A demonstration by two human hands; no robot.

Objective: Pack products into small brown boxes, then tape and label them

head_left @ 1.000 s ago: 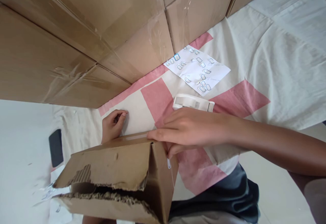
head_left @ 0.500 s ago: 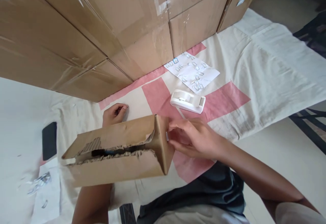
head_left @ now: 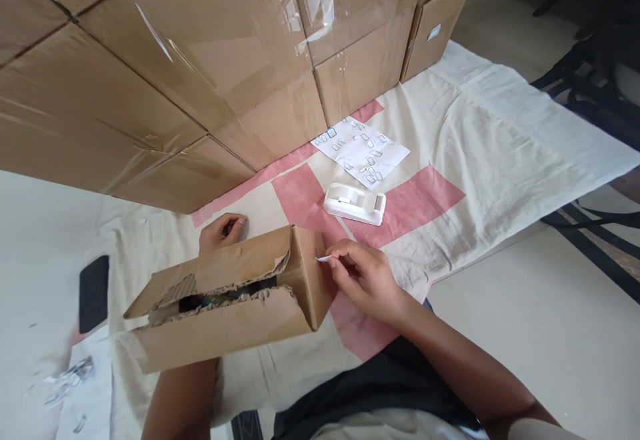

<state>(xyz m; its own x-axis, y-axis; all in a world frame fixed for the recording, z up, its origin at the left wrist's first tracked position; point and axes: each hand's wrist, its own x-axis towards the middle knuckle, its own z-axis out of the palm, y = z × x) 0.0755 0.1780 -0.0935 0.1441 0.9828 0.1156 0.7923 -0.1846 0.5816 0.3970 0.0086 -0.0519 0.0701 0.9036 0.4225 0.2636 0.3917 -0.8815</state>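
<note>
My right hand [head_left: 357, 273] pinches a small white paper sticker [head_left: 323, 259] between thumb and forefinger, at the right end face of a cardboard box [head_left: 220, 340]. Whether the sticker touches the box is hard to tell. The box has a torn, ragged slot along its top, with something dark inside that I cannot make out. My left hand [head_left: 223, 230] shows past the far side of the box, its fingers curled closed with nothing visible in them. My left forearm passes beneath the box, so part of it is hidden.
A white tape dispenser [head_left: 354, 205] and a paper sheet with small outlined stickers [head_left: 387, 153] lie on the pink-and-cream cloth [head_left: 490, 140]. Large taped cartons [head_left: 200, 60] form a wall behind. At the left are a black phone [head_left: 94, 293] and a paper with scraps [head_left: 93, 393].
My right hand has drawn slightly back from the box end, and the white sticker now shows sticking out from its fingertips. My left hand stays curled. The camera view has shifted a little.
</note>
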